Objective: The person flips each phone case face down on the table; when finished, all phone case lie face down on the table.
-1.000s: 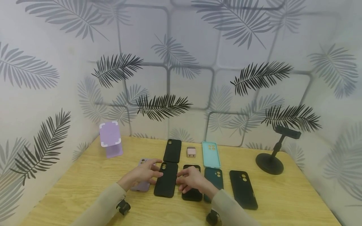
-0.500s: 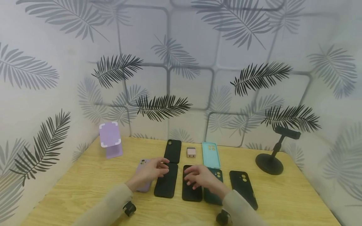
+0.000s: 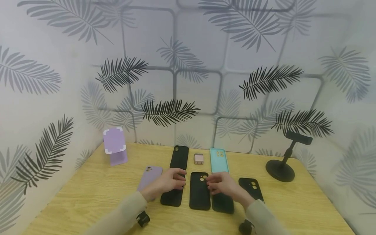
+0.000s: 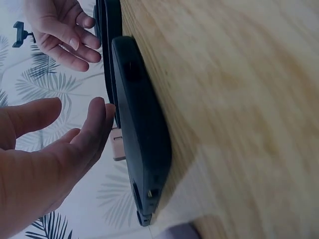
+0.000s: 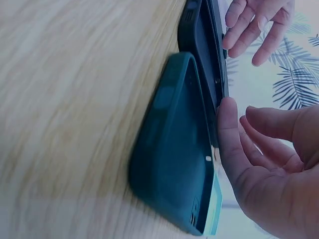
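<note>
My left hand (image 3: 168, 180) hovers over a black phone case (image 3: 171, 198), fingers loosely bent and holding nothing. Part of that case is hidden beneath it. The left wrist view shows the fingertips close to a black case (image 4: 142, 114); contact cannot be told. My right hand (image 3: 225, 185) hangs over a dark teal phone case (image 3: 223, 205), thumb and fingers apart with nothing between them. In the right wrist view the dark teal case (image 5: 167, 144) lies below the hand with its hollow side up. Another black phone case (image 3: 199, 195) lies between the two hands.
A lavender phone case (image 3: 151, 176) lies left, partly behind the left wrist. At the back are a black case (image 3: 179, 157), a pink charger plug (image 3: 198, 159) and a turquoise case (image 3: 219, 161). Another black case (image 3: 253, 187) lies right. A lavender stand (image 3: 115, 142) and black stand (image 3: 281, 169) flank them.
Both hands have moved right. The left went from beside the lavender case to over the front-left black case; the right went from the middle black case to over the dark teal one.
</note>
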`<action>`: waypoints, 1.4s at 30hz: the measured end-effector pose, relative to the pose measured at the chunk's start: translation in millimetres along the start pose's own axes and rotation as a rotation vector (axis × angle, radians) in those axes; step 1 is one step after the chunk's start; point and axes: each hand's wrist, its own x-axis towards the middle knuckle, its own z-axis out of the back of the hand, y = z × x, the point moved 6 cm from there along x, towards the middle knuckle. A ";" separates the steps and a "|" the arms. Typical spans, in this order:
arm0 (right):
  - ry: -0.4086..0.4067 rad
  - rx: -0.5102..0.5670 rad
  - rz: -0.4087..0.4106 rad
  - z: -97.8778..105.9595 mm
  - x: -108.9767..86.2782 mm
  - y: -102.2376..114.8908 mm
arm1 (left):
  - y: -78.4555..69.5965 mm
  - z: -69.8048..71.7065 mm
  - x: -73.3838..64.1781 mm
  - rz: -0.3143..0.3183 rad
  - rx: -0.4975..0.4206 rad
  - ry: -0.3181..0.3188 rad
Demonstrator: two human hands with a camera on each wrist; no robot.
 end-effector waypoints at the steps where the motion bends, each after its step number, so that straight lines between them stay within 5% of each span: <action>1: -0.005 -0.005 -0.012 1.3 -1.3 -0.5 | -0.8 -2.3 0.4 -0.001 -0.004 0.003; 12: 0.008 -0.014 -0.075 2.5 -3.8 -5.2 | -1.6 -19.6 -0.3 0.038 0.035 0.059; 24: 0.105 -0.037 -0.035 -2.0 -3.4 3.3 | -5.4 -20.0 3.7 0.042 -0.165 -0.080; 34: 0.176 0.044 -0.014 -18.4 1.8 6.4 | -8.7 -24.4 7.1 0.032 -0.264 -0.062; 42: 0.221 0.123 0.007 -28.0 7.7 4.6 | -8.9 -30.8 7.7 0.045 -0.251 -0.006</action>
